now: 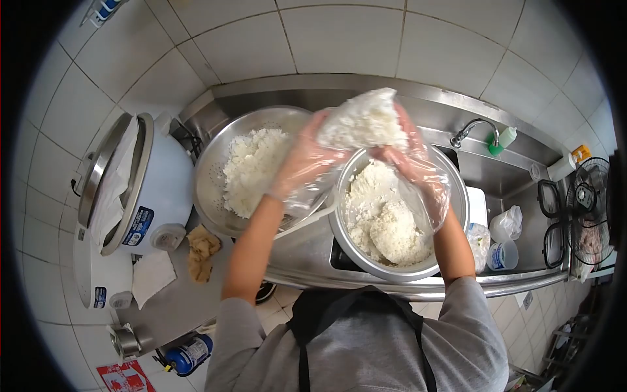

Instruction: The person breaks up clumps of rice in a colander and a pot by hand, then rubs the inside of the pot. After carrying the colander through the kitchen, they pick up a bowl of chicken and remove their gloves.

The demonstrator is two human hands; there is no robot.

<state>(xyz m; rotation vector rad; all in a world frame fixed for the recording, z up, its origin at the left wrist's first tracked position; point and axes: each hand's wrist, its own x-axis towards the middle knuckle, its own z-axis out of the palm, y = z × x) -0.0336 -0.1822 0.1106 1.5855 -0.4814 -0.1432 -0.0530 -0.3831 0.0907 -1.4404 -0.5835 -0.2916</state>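
Note:
My left hand (307, 157) and my right hand (410, 157), both in clear plastic gloves, grip a large clump of white rice (362, 123) from either side. They hold it up over the back rim of a round metal pot (392, 272). Inside the pot lies more rice (385, 225), heaped toward the front. To the left a wide metal colander (205, 186) carries another mound of rice (255, 166), with my left forearm passing over its right side. A pale long-handled utensil (305, 221) rests between the two vessels, partly hidden by my left glove.
A large rice cooker (171, 189) with its lid raised stands at the left, near a brown cloth (204, 251). The sink's faucet (475, 129), a green bottle (501, 142), a plastic tub (503, 255) and a fan (588, 202) are on the right. A tiled wall (346, 42) rises behind.

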